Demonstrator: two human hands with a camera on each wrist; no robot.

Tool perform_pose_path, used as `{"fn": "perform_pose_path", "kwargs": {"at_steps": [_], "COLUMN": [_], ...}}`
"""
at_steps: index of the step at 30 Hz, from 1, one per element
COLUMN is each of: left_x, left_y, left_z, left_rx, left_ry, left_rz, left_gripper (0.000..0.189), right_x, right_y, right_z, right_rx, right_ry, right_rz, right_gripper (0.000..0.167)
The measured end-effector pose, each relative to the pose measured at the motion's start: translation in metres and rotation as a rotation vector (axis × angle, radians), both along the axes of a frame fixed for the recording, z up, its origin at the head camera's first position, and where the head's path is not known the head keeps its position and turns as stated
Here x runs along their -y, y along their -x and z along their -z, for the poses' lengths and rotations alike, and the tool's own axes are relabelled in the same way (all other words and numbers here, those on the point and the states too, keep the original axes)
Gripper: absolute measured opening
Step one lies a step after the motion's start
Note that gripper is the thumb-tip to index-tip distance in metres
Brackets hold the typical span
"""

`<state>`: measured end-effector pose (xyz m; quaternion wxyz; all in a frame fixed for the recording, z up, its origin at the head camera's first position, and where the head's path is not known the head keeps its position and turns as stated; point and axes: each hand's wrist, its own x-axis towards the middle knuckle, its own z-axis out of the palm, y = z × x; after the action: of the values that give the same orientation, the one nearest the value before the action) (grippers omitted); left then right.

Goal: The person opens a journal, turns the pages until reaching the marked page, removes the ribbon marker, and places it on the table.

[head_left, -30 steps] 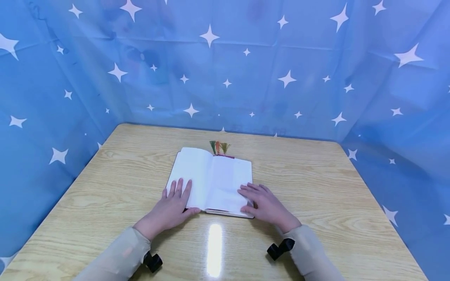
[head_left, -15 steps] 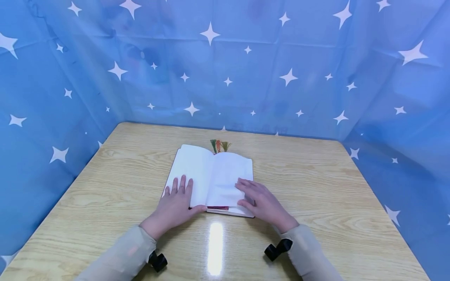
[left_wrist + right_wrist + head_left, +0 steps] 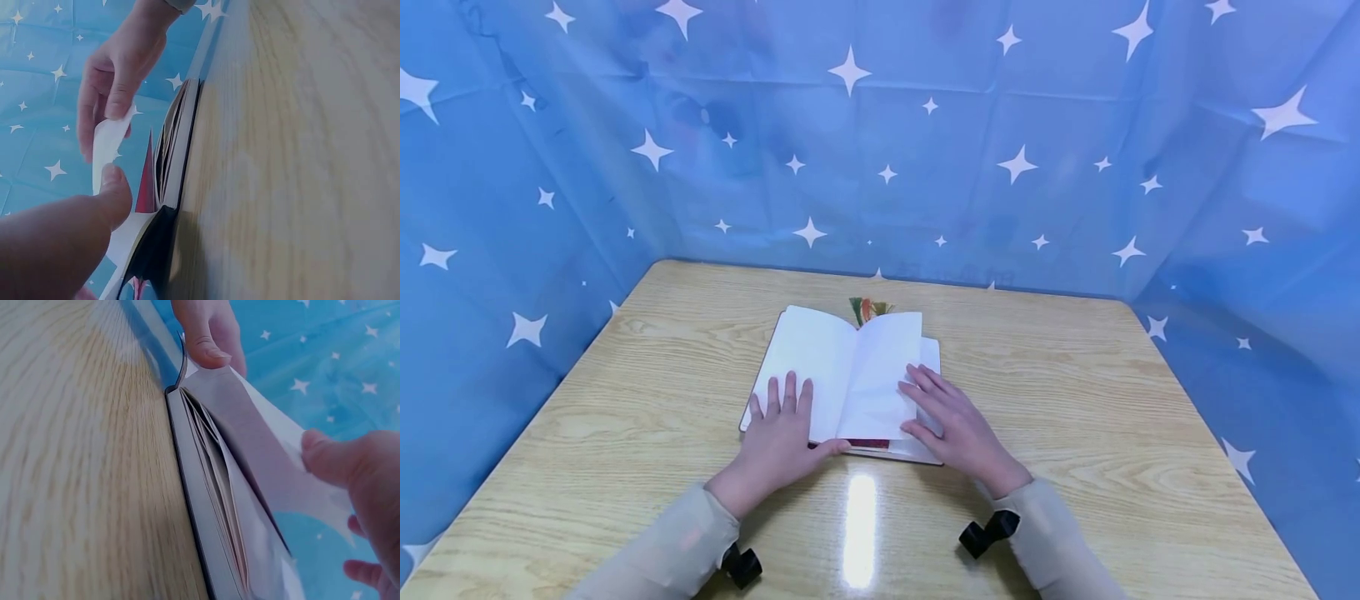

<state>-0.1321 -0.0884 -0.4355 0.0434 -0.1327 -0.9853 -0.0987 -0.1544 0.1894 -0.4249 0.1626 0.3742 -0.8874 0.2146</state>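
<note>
One open book (image 3: 816, 354) lies on the single bench (image 3: 1075, 392), at the centre of the head view. Two hands work at it: the left hand (image 3: 778, 442), lower left of centre, rests spread with straight fingers on the left-side page; the right hand (image 3: 953, 421), lower right of centre, pinches one raised page (image 3: 882, 379) between thumb and fingers. Three tassels (image 3: 867, 309) show above the spine; two black wrist devices (image 3: 990, 534) sit at the bottom.
</note>
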Motion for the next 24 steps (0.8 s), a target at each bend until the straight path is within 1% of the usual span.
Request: {"fn": "perform_pose_path", "kwargs": {"at_steps": [4, 8, 11, 16, 19, 21, 24], "left_x": [0.001, 0.003, 0.004, 0.005, 0.007, 0.009, 0.014], "left_y": [-0.003, -0.004, -0.005, -0.008, -0.009, -0.009, -0.007], "left_z": [-0.003, -0.003, -0.003, -0.005, -0.006, -0.005, -0.003], "left_rx": [-0.069, -0.126, -0.170, -0.239, -0.302, -0.373, -0.500], "left_ry": [-0.004, -0.043, -0.082, -0.177, -0.247, -0.275, -0.297], "left_rz": [0.008, 0.011, 0.023, 0.053, 0.093, 0.127, 0.170], "left_gripper": [0.108, 0.108, 0.105, 0.103, 0.104, 0.106, 0.111], "right_x": [0.002, 0.004, 0.006, 0.007, 0.008, 0.009, 0.011], "right_y": [-0.001, -0.002, -0.003, -0.006, -0.008, -0.009, -0.009], "right_z": [-0.003, -0.006, -0.008, -0.013, -0.015, -0.015, -0.016], "right_rx": [-0.041, -0.095, -0.104, -0.067, -0.033, 0.002, 0.068], "right_ry": [0.022, 0.054, 0.066, 0.044, 0.023, 0.009, -0.002], "right_rz": [-0.017, -0.053, -0.067, -0.045, -0.018, 0.012, 0.065], "right_gripper": [0.053, 0.053, 0.053, 0.056, 0.058, 0.061, 0.060]}}
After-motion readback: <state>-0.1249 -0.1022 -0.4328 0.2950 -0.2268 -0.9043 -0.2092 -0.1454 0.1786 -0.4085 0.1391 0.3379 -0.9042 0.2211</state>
